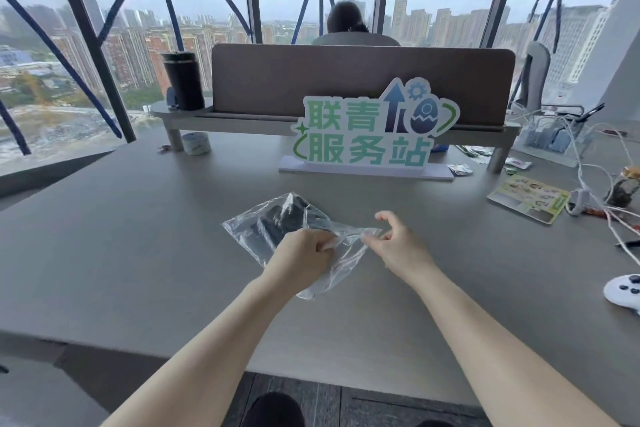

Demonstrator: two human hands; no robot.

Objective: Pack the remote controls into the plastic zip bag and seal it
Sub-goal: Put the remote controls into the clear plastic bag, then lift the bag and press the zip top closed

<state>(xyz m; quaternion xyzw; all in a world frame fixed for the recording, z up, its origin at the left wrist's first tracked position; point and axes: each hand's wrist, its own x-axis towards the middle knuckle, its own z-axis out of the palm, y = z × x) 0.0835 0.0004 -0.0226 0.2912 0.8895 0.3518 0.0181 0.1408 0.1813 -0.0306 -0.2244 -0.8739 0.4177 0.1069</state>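
A clear plastic zip bag lies on the grey table in front of me. Dark remote controls show through the plastic in its far half. My left hand pinches the bag's near edge between thumb and fingers. My right hand pinches the same edge a little further right, thumb and forefinger closed on the plastic and the other fingers curled above. The edge is stretched between both hands. Whether the zip strip is pressed together I cannot tell.
A green and white sign stands behind the bag. A white game controller lies at the right edge, near cables and a leaflet. A black flask and tape roll sit back left. A person sits beyond the divider.
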